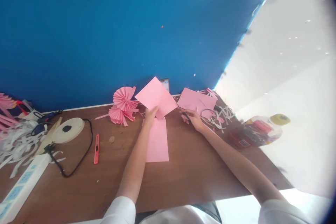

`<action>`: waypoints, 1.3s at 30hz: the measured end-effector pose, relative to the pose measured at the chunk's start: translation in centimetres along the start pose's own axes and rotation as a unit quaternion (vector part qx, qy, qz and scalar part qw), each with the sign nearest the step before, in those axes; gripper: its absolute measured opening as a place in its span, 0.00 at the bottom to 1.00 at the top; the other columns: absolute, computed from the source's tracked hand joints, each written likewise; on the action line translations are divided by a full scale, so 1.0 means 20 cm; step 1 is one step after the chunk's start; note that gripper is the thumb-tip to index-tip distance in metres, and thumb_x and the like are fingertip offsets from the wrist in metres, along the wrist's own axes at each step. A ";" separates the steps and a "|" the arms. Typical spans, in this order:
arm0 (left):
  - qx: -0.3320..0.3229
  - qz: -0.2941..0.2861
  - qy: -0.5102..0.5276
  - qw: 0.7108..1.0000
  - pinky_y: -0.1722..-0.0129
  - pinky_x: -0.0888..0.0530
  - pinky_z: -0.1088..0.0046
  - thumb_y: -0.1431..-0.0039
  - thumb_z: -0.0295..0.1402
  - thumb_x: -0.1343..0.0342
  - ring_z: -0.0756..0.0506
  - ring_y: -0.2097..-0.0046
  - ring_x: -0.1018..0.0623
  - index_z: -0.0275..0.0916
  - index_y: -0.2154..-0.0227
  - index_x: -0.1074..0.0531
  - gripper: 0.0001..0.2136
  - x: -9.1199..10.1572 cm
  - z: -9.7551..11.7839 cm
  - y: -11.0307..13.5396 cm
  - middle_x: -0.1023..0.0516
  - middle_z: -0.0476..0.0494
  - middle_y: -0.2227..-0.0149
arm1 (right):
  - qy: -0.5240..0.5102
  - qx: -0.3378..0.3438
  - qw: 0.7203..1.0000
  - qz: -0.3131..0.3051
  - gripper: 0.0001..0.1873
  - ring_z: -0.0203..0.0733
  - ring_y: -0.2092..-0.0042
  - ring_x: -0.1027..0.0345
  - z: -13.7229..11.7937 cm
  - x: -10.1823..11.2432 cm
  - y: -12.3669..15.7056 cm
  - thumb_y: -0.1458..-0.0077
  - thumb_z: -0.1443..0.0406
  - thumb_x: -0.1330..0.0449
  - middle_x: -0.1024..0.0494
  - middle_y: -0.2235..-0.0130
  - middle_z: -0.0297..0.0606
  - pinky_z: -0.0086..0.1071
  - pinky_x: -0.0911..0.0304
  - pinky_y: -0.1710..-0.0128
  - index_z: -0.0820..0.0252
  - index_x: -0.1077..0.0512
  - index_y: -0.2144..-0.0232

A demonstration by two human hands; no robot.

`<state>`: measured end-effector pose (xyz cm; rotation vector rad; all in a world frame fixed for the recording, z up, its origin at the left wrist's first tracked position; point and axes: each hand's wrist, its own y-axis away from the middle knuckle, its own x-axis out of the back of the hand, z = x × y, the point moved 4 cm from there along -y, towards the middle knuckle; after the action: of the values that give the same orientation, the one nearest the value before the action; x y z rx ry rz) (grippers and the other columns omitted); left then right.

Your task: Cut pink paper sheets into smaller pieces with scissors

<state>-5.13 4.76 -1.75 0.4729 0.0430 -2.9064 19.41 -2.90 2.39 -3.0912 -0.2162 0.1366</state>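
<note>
My left hand (151,114) grips the lower corner of a pink paper sheet (156,94) and holds it up, tilted like a diamond, above the table. To its right, my right hand (193,119) is closed on dark-handled scissors (186,114). The scissors' tip points at the sheet's right corner; I cannot tell whether it touches the paper. Below the raised sheet, another pink paper sheet (157,143) lies flat on the brown table, partly covered by my left hand and forearm. More pink paper (196,99) lies beyond my right hand.
Pleated pink paper fans (123,98) rest near the blue wall. Left of me are a red box cutter (97,148), a round cream-coloured disc (68,130) with a black cable, a power strip (25,182) and white paper strips (19,140). A plastic container (258,131) stands at right.
</note>
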 end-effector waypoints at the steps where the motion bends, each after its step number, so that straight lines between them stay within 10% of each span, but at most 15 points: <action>1: 0.002 0.004 0.000 1.000 0.51 0.27 0.60 0.60 0.35 0.31 0.41 0.53 0.24 0.34 0.58 0.29 0.24 0.00 -0.01 0.00 0.25 0.35 0.53 | 0.001 -0.002 1.000 0.001 0.20 0.32 0.78 0.40 0.00 0.00 0.00 0.56 0.56 0.34 0.31 0.79 0.31 0.26 0.49 0.83 0.62 0.26 0.62; 39: 0.002 0.035 -0.006 0.999 0.48 0.28 0.61 0.64 0.32 0.29 0.42 0.51 0.24 0.35 0.57 0.29 0.27 -0.01 0.05 0.03 0.25 0.37 0.52 | 0.027 -0.002 1.000 0.008 0.25 0.30 0.81 0.45 0.01 0.02 0.00 0.56 0.55 0.35 0.32 0.80 0.30 0.26 0.51 0.83 0.64 0.25 0.58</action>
<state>-5.07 4.21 -0.74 0.4496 0.0180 -2.8414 19.72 -2.85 2.10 -3.0955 -0.1895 0.0535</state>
